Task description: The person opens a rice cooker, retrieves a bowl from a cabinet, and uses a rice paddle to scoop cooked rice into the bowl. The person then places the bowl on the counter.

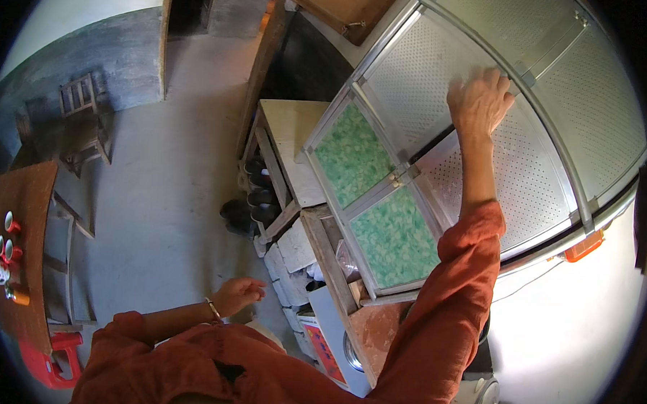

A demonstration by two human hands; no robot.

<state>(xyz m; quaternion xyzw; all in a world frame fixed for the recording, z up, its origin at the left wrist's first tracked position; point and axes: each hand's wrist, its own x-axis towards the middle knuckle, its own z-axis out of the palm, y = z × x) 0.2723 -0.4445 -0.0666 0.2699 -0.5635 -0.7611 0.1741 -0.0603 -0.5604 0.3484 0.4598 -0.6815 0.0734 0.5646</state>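
Observation:
A metal cabinet [540,172] with perforated silver panels and green marbled lower panels stands at the right. My right hand [481,102] reaches up to the top of its perforated doors, fingers bent over where the door meets the frame rail. Below the hand, a dark gap shows between the left perforated door [414,82] and the right one. A small latch [397,179] sits between the green panels [396,238]. My left hand [238,296], with a bracelet at the wrist, hangs in front of my body. Its fingers are loosely bent and hold nothing.
At the left, a brown table [22,189] bears several red and white cups [12,252]; a red plastic stool [55,360] stands below. A wooden chair [83,130] is by the wall. Shoes [262,205] fill a rack beside the cabinet. A white cooker [476,402] stands lower right.

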